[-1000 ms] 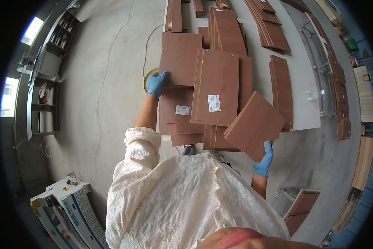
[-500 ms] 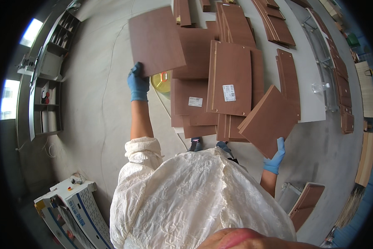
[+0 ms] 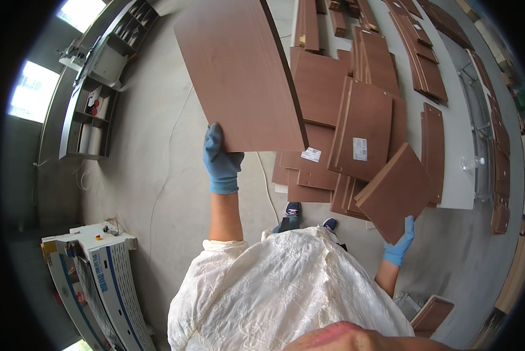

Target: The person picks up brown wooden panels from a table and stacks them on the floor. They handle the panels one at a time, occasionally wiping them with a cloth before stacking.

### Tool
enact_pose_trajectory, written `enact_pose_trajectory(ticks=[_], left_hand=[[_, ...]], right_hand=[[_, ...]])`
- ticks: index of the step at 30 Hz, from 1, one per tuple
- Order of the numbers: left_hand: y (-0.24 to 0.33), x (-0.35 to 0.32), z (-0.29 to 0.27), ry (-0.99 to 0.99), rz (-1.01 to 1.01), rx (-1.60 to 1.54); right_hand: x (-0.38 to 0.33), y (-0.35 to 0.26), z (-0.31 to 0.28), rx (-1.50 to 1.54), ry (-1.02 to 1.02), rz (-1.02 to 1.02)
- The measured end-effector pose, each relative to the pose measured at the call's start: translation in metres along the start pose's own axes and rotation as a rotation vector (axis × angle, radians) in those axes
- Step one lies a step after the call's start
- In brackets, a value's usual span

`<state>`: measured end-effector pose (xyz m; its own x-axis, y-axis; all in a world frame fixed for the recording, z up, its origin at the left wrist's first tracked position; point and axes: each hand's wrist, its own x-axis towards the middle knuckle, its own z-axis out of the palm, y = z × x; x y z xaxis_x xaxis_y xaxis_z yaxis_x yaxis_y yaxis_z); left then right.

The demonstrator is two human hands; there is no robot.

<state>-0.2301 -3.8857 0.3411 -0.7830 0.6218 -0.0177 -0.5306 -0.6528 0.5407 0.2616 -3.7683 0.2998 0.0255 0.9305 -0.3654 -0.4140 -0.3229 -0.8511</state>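
At the near edge of the view, your white embroidered smock (image 3: 274, 286) fills the bottom, with your shoes (image 3: 292, 209) showing just beyond it on the grey concrete floor (image 3: 157, 175). To the near left stands a white machine cabinet (image 3: 99, 275) with blue markings. Your right hand (image 3: 400, 243), in a blue glove, is clamped on the near corner of a smaller brown wood-grain panel (image 3: 394, 190), which lies tilted on top of the stacked brown panels (image 3: 356, 128). Your left hand (image 3: 220, 161), also gloved in blue, is clamped on the near-left corner of a large brown wood-grain panel (image 3: 239, 70), raised clear of the stack and stretching away to the far left. Two of the stacked panels carry white labels. Further right lie narrow brown strips (image 3: 432, 76) on a pale table (image 3: 455, 146). At the far left stands a grey shelf unit (image 3: 93, 99).
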Motion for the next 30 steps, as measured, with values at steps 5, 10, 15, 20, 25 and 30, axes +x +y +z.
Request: enact_pose_trajectory(ticks=[5,10,15,20,25,30], left_hand=[[-0.026,-0.022,0.025,-0.010,0.026,0.199],[-0.088,-0.056,0.073,-0.143,-0.042,0.354],[-0.143,-0.088,0.105,-0.176,-0.084,0.453],[-0.143,-0.083,0.082,0.000,0.041,0.516],[-0.091,-0.058,0.037,0.215,0.135,0.376],[-0.045,-0.049,0.005,0.240,0.159,0.397]], right_hand=[[0.005,0.002,-0.031,0.150,0.006,0.018],[-0.001,-0.022,-0.072,0.234,-0.153,-0.002],[0.002,-0.050,-0.091,0.125,-0.199,-0.110],[0.032,-0.076,-0.084,0.031,-0.161,-0.106],[0.072,-0.074,-0.020,0.003,-0.325,-0.035],[0.114,-0.054,0.066,-0.055,-0.425,0.023]])
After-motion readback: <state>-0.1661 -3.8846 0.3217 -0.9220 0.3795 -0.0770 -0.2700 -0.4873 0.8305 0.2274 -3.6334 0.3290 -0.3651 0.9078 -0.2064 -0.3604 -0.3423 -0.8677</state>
